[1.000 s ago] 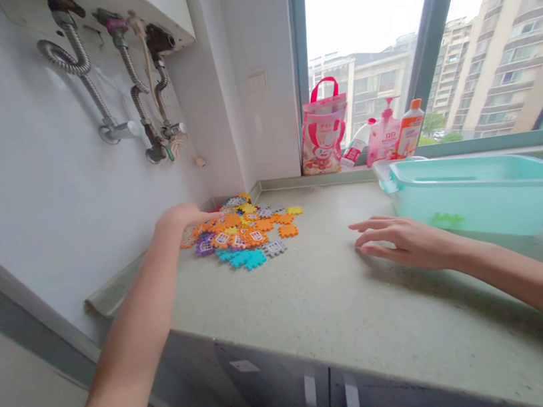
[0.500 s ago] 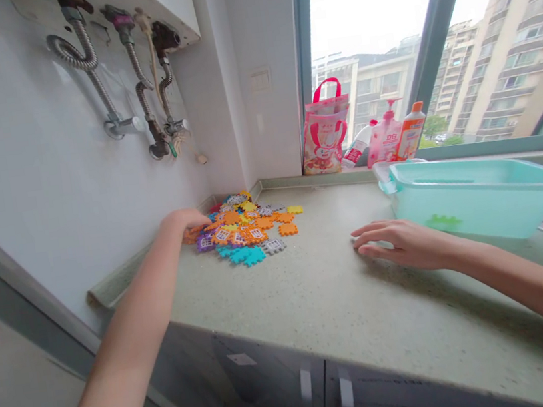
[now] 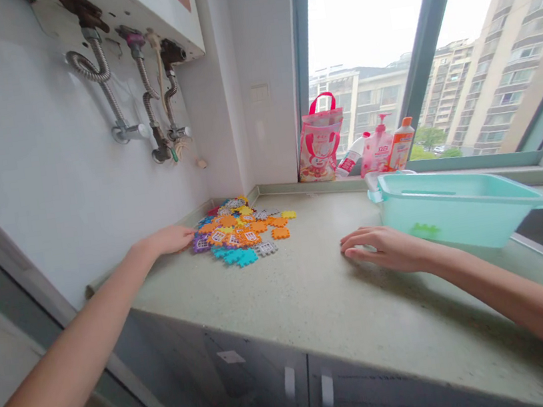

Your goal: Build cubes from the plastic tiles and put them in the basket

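A pile of several colourful toothed plastic tiles lies on the speckled countertop in the corner by the wall. My left hand rests at the pile's left edge, fingers curled towards the nearest orange and purple pieces; what they hold, if anything, is hidden. My right hand lies flat and open on the counter, just left of a turquoise plastic tub. A green tile shows through the tub's wall.
A pink gift bag and three bottles stand on the window sill behind the tub. Metal hoses and valves hang from a wall heater above the pile. Grey cabinet doors run below the counter edge.
My left hand has drawn back from over the pile to its left edge, lower on the counter. The right hand has stayed put. The view has shifted slightly.
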Demonstrator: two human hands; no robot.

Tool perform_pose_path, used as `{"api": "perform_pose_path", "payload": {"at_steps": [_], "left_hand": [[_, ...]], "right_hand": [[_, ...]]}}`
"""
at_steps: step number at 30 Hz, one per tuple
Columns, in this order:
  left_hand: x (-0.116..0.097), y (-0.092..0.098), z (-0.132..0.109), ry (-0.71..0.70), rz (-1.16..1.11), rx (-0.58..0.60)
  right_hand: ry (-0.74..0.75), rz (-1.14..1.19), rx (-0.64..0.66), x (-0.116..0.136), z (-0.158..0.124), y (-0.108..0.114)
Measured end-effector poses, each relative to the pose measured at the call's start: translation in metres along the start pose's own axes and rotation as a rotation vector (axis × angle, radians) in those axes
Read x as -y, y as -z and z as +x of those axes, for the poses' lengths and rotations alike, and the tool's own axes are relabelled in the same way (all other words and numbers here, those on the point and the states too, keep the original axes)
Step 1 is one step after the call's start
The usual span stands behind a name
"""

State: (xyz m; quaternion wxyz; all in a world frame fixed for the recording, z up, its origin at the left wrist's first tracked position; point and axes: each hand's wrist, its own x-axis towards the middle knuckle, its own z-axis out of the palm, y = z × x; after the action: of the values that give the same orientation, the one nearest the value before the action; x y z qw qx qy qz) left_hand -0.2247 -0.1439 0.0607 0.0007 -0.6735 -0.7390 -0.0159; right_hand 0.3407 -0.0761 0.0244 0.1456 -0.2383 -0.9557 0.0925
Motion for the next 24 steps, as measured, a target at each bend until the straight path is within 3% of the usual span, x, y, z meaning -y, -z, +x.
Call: {"api": "perform_pose_path", "payload": {"at_steps": [4,8,12,15,18,20,22,24], "left_hand": [[0.009,-0.024,-0.047,-0.111,0.08,-0.135],[0.012,-0.043,-0.083,-0.065,0.067,-0.32],[-0.001,-0.051,-0.109,-0.06,-0.145,-0.309],[-0.038,-0.051,-0.139,-0.151,-0.257,-0.266],[-0.098,-0.044,-0.172,-0.3,-0.316,-0.188],[-0.141,-0.037,-0.184,-0.48,-0.351,-0.1],[-0.181,-0.032,-0.18,-0.668,-0.346,-0.007],[-0.218,-0.031,-0.159,-0.796,-0.323,0.029]], "right_hand": [[-0.015,-0.01,0.03,-0.001,0.0,-0.001],[-0.021,-0.014,0.041,0.003,0.0,-0.001],[-0.03,-0.014,0.031,0.008,0.001,0.0],[-0.033,-0.017,0.024,0.008,0.001,0.0],[-0.027,-0.022,0.012,0.007,0.002,-0.002],[-0.021,-0.024,-0.002,0.006,0.002,-0.003],[-0.01,-0.022,-0.011,0.005,0.002,-0.003],[-0.007,-0.018,-0.016,0.005,0.001,-0.004]]}}
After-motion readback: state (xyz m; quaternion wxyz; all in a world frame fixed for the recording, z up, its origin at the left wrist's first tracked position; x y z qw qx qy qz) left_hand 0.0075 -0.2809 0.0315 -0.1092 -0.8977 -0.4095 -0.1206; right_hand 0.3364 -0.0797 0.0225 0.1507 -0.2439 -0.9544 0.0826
